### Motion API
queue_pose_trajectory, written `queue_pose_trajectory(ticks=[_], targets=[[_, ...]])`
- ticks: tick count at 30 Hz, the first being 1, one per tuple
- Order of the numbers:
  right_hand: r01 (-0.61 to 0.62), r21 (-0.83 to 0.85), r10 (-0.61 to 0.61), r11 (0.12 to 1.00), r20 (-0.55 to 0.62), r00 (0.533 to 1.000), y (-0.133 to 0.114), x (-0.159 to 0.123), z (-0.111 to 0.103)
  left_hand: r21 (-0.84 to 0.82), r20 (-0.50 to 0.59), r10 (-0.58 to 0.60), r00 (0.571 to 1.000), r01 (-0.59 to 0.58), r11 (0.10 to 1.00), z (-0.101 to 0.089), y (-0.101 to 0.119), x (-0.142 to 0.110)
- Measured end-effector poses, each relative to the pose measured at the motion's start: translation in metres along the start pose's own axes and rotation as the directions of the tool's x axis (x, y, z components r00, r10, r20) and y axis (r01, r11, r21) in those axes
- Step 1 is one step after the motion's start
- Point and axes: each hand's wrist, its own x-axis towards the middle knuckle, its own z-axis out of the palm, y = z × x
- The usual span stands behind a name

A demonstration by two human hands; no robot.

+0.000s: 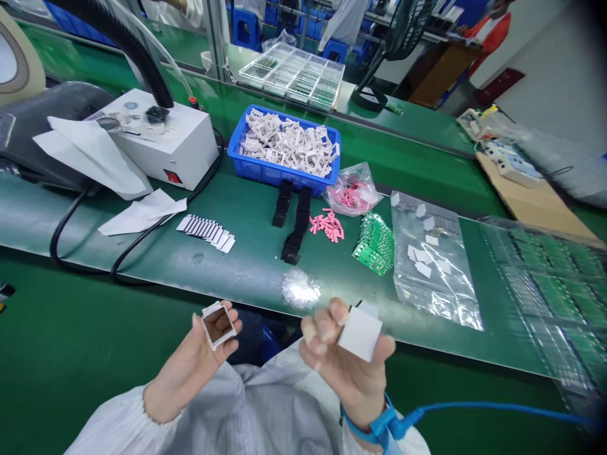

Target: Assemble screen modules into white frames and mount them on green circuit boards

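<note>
My left hand (190, 360) narrowly pinched a small white frame (218, 325), its long axis tilted downward to the right, before the green bench (246, 278); my right hand (351, 373) pinched a white square pad (360, 333).

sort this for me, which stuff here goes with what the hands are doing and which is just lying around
Looks part of the work:
- white square frame in the left hand
- white square pad in the right hand
- white frames in the blue crate
- row of square pieces
- white squares in a clear bag

Seems just lying about:
- pink pieces
- green circuit boards
- black strips
- white box unit
- loose paper sheets
</note>
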Motion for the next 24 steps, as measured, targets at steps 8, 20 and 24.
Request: queue_pose_trajectory(ticks=[8,20,24], targets=[[0.203,-0.926,-0.445,0.317,0.044,0.894,0.005,-0.016,0.004,0.132,0.226,0.182,0.957,-0.215,0.968,0.054,-0.020,0.004],[0.240,-0.932,-0.510,-0.272,0.351,0.785,0.007,-0.015,0.015,0.286,0.286,0.313,0.906,-0.392,0.874,0.059,-0.037,0.004],[0.229,-0.902,-0.439,-0.366,0.384,0.813,0.011,-0.018,0.018,0.221,0.206,0.242,0.948,-0.286,0.932,0.063,-0.040,0.005]])
